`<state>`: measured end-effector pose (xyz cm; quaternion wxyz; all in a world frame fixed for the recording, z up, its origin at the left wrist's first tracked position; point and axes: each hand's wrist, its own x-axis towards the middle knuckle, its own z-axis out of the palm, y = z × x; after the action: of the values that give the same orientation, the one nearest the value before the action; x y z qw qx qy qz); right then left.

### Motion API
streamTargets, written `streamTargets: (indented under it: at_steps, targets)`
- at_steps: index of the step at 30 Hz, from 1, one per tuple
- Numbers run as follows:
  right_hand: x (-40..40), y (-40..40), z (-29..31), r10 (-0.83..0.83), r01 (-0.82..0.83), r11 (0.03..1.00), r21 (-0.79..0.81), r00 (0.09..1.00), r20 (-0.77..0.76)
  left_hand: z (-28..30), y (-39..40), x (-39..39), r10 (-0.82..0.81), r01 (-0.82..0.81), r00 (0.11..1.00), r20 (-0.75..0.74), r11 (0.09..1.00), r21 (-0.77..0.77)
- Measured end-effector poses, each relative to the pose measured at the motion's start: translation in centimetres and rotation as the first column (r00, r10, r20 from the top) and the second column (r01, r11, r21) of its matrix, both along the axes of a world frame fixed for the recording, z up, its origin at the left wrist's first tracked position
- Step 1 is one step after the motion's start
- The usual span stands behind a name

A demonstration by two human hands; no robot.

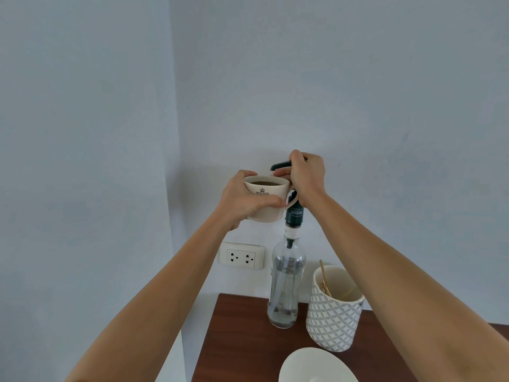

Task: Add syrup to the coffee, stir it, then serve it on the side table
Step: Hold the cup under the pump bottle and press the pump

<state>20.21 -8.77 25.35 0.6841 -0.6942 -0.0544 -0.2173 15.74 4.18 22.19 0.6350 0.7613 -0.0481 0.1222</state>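
While under the pump spout — coffee cup in left hand, right hand closed on pump.

We see a cream cup of dark coffee raised under the clear syrup bottle's dark pump spout.

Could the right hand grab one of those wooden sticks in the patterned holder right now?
Probably not at once: the right hand is gripping the syrup pump. Once it lets go, the way looks free; the holder stands open-topped below it, sticks poking up.
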Motion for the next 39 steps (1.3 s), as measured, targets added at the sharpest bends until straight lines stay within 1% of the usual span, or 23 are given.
streamTargets:
  at_steps: [8, 12, 16, 18, 19, 21, 23, 24, 26, 29, 33, 39]
  targets:
    - [-0.4, -0.1, -0.3, -0.001, 0.001, 1.000, -0.031, 1.000, -0.008, -0.1, 0.0, -0.8, -0.005, 0.005, 1.000, 0.003, 1.000, 0.007]
    - [-0.8, -0.4, 0.3, 0.011, -0.012, 1.000, -0.015, 0.999, -0.033, -0.3, 0.0, -1.1, -0.007, 0.007, 1.000, -0.007, 1.000, -0.008]
    - [-1.7, -0.7, 0.6, -0.023, 0.021, 0.998, -0.057, 0.999, -0.037, -0.3, -0.1, -1.7, -0.007, 0.007, 1.000, -0.005, 1.000, -0.014]
    - [-2.3, -1.1, -0.1, -0.068, 0.067, 0.997, -0.023, 0.998, -0.005, -0.4, 0.0, -2.1, -0.003, 0.003, 1.000, 0.007, 1.000, -0.016]
    - [-2.7, -1.3, -0.6, -0.118, 0.119, 0.992, -0.029, 0.993, 0.026, -0.5, 0.0, -2.4, 0.000, 0.000, 1.000, 0.012, 1.000, -0.015]
    - [-3.9, -1.9, -1.8, -0.216, 0.222, 0.973, -0.057, 0.971, 0.102, -0.7, 0.1, -2.9, 0.004, -0.003, 1.000, 0.021, 1.000, -0.008]
    - [-5.5, -2.5, -3.1, -0.238, 0.255, 0.961, -0.110, 0.961, 0.143, -1.1, 0.1, -3.4, 0.006, -0.005, 1.000, 0.026, 1.000, -0.007]
    - [-6.4, -2.9, -3.7, -0.213, 0.234, 0.959, -0.162, 0.967, 0.138, -1.3, 0.1, -3.8, 0.001, -0.001, 1.000, 0.027, 1.000, -0.005]
    - [-8.0, -3.4, -5.0, -0.097, 0.113, 0.959, -0.260, 0.992, 0.075, -2.0, 0.1, -4.5, -0.012, 0.012, 0.999, 0.032, 1.000, 0.007]
    - [-10.3, -4.5, -6.7, 0.072, -0.074, 0.947, -0.314, 0.997, -0.016, -3.6, -0.2, -5.7, -0.032, 0.031, 0.999, 0.030, 0.999, 0.026]
    - [-12.4, -6.2, -9.2, 0.149, -0.172, 0.951, -0.258, 0.983, -0.108, -6.7, -0.9, -7.3, -0.068, 0.067, 0.998, 0.016, 0.997, 0.034]
    - [-14.9, -9.3, -14.0, 0.191, -0.233, 0.953, -0.195, 0.959, -0.212, -12.9, -2.9, -9.3, -0.113, 0.113, 0.994, 0.009, 0.992, 0.055]
